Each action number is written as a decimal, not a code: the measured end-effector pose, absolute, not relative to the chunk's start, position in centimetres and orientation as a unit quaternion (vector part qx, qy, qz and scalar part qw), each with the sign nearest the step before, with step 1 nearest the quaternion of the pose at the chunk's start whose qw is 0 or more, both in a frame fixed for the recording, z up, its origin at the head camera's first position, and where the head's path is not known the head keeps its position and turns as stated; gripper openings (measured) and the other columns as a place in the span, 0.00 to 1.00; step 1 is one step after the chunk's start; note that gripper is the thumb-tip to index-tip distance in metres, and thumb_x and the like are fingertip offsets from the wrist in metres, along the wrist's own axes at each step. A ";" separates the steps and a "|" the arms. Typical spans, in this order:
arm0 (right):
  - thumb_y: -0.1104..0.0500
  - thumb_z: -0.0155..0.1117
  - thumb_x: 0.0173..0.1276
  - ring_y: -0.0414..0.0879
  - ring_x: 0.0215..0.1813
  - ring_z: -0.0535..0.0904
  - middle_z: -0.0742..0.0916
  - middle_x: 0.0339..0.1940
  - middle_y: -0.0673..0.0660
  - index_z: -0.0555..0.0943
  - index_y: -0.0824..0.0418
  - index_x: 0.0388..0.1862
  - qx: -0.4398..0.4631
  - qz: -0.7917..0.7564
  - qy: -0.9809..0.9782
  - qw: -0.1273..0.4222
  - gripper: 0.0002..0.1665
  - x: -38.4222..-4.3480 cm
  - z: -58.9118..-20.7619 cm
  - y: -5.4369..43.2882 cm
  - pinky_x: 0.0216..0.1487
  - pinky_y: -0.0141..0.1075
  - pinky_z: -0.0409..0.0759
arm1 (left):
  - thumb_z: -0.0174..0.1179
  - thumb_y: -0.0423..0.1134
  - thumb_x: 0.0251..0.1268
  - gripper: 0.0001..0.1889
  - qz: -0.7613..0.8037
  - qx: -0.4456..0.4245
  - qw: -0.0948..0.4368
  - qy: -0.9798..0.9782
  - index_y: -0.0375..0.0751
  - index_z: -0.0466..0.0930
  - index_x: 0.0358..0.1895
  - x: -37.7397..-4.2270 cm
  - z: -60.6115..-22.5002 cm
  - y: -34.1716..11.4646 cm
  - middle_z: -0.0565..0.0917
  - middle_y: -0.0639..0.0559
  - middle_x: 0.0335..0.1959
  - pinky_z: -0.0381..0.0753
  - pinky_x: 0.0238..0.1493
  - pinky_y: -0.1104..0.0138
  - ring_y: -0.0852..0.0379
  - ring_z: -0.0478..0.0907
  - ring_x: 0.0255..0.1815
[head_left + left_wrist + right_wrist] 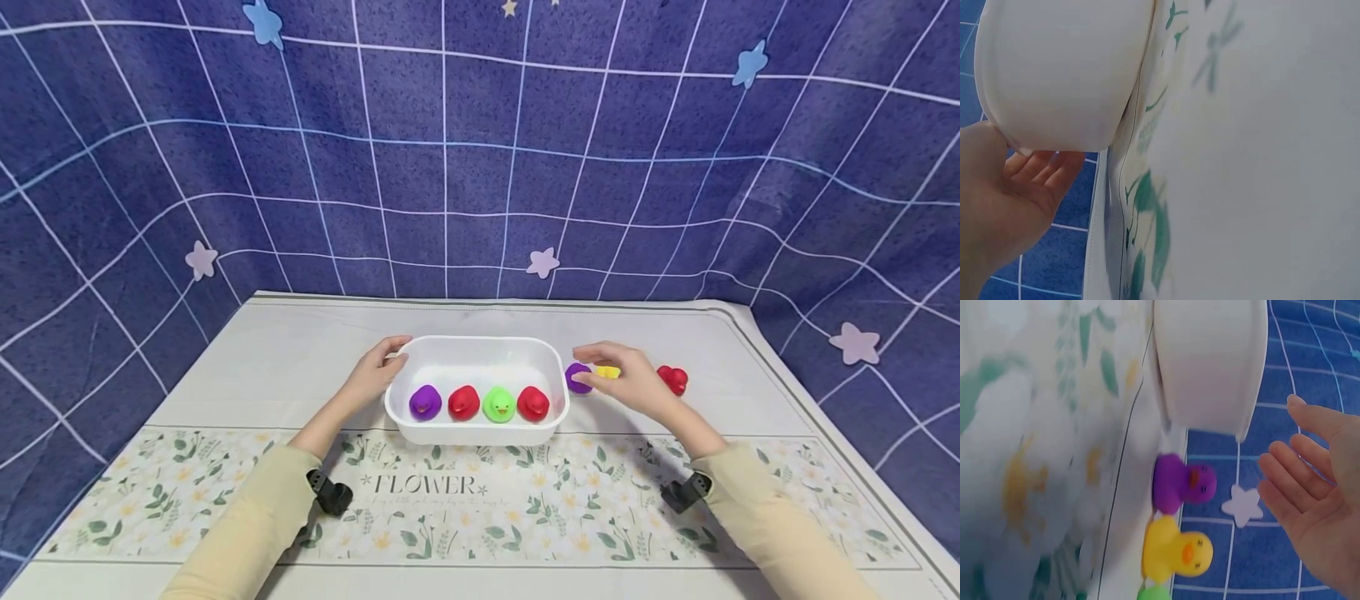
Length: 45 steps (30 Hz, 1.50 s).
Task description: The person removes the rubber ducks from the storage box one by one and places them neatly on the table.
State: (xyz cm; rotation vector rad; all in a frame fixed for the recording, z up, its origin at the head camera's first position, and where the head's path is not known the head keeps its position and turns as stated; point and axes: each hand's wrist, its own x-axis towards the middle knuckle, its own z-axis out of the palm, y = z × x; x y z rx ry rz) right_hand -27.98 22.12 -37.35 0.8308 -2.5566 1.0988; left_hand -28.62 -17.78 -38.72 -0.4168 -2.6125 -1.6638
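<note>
A white plastic box (477,435) stands on the table, with a purple duck (425,402), a red duck (464,403), a green duck (498,405) and another red duck (533,404) in a row along its near side. My left hand (373,372) grips the box's left end, thumb at the rim and fingers along the outside. To the right of the box, my right hand (619,377) hovers with relaxed fingers over a loose purple duck (1179,483). The right wrist view shows a gap between hand and duck. Beside that duck sits a yellow duck (1175,551), partly hidden by the hand in the head view.
Something red, seemingly a duck (673,380), lies right of my right hand. A bit of green (1155,593) shows past the yellow duck. The table (315,325) has a flowered strip across its near part. A blue gridded cloth (480,175) with stars hangs behind.
</note>
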 end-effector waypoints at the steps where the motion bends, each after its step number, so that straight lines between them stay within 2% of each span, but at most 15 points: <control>1: 0.60 0.71 0.56 0.55 0.49 0.82 0.86 0.48 0.59 0.81 0.64 0.50 0.292 0.378 -0.871 0.116 0.21 -28.0 -37.4 21.8 0.54 0.49 0.80 | 0.45 0.32 0.72 0.23 -0.531 -0.133 0.009 -0.837 0.24 0.59 0.65 -28.5 -38.6 -17.7 0.68 0.25 0.60 0.80 0.52 0.50 0.31 0.73 0.55; 6: 0.63 0.70 0.57 0.59 0.49 0.82 0.85 0.48 0.64 0.80 0.69 0.51 0.321 0.392 -0.857 0.099 0.23 -28.1 -37.3 20.1 0.52 0.50 0.80 | 0.46 0.34 0.72 0.23 -0.520 -0.128 0.012 -0.844 0.28 0.60 0.66 -29.5 -39.6 -18.2 0.69 0.28 0.60 0.81 0.51 0.55 0.34 0.75 0.55; 9: 0.61 0.70 0.57 0.57 0.50 0.82 0.85 0.49 0.63 0.79 0.67 0.52 0.325 0.394 -0.855 0.084 0.24 -28.1 -37.1 19.4 0.53 0.50 0.80 | 0.46 0.36 0.73 0.23 -0.508 -0.133 0.018 -0.851 0.30 0.61 0.66 -30.3 -40.5 -18.5 0.70 0.30 0.61 0.82 0.50 0.58 0.36 0.75 0.55; 13: 0.59 0.70 0.57 0.53 0.51 0.81 0.85 0.48 0.59 0.80 0.63 0.53 0.337 0.389 -0.855 0.064 0.23 -28.1 -37.1 18.7 0.55 0.47 0.80 | 0.47 0.36 0.72 0.22 -0.504 -0.141 0.019 -0.852 0.31 0.62 0.66 -30.8 -41.0 -18.5 0.71 0.30 0.60 0.82 0.50 0.57 0.36 0.75 0.55; 19: 0.56 0.71 0.56 0.50 0.51 0.82 0.86 0.48 0.55 0.81 0.63 0.51 0.369 0.360 -0.856 0.043 0.24 -28.3 -37.5 17.9 0.54 0.44 0.80 | 0.47 0.35 0.72 0.22 -0.503 -0.136 0.014 -0.853 0.31 0.62 0.66 -30.6 -41.0 -18.3 0.71 0.31 0.60 0.82 0.51 0.57 0.37 0.76 0.55; 24: 0.56 0.71 0.56 0.49 0.47 0.81 0.86 0.47 0.54 0.82 0.63 0.49 0.387 0.331 -0.860 0.030 0.22 -28.4 -37.7 17.4 0.43 0.43 0.81 | 0.47 0.35 0.72 0.23 -0.503 -0.138 0.015 -0.853 0.30 0.61 0.66 -30.4 -40.8 -18.3 0.70 0.30 0.61 0.82 0.50 0.57 0.36 0.75 0.55; 27: 0.57 0.70 0.57 0.50 0.47 0.80 0.86 0.46 0.54 0.82 0.64 0.49 0.398 0.310 -0.863 0.024 0.21 -28.4 -37.8 17.2 0.44 0.43 0.81 | 0.46 0.33 0.72 0.23 -0.506 -0.141 0.012 -0.851 0.27 0.60 0.66 -29.7 -39.7 -18.0 0.70 0.28 0.60 0.82 0.51 0.56 0.34 0.75 0.56; 31: 0.57 0.70 0.58 0.47 0.51 0.80 0.86 0.46 0.53 0.82 0.63 0.49 0.402 0.282 -0.871 0.021 0.20 -28.5 -37.8 17.0 0.55 0.44 0.79 | 0.46 0.31 0.71 0.22 -0.511 -0.139 0.006 -0.848 0.25 0.60 0.65 -28.6 -38.4 -17.6 0.69 0.26 0.60 0.81 0.52 0.53 0.33 0.74 0.56; 37: 0.58 0.70 0.57 0.46 0.47 0.81 0.86 0.43 0.55 0.83 0.63 0.48 0.411 0.253 -0.876 0.008 0.19 -28.6 -37.5 16.5 0.53 0.44 0.80 | 0.47 0.35 0.72 0.22 -0.506 -0.142 0.015 -0.851 0.28 0.62 0.65 -30.0 -40.3 -18.3 0.71 0.29 0.60 0.83 0.49 0.57 0.36 0.76 0.55; 45: 0.55 0.72 0.55 0.45 0.43 0.81 0.85 0.38 0.52 0.83 0.62 0.45 0.422 0.204 -0.883 -0.006 0.20 -28.4 -37.0 15.9 0.46 0.41 0.82 | 0.46 0.32 0.72 0.23 -0.508 -0.139 0.008 -0.850 0.25 0.60 0.65 -28.6 -38.6 -17.9 0.69 0.26 0.60 0.81 0.51 0.54 0.33 0.74 0.56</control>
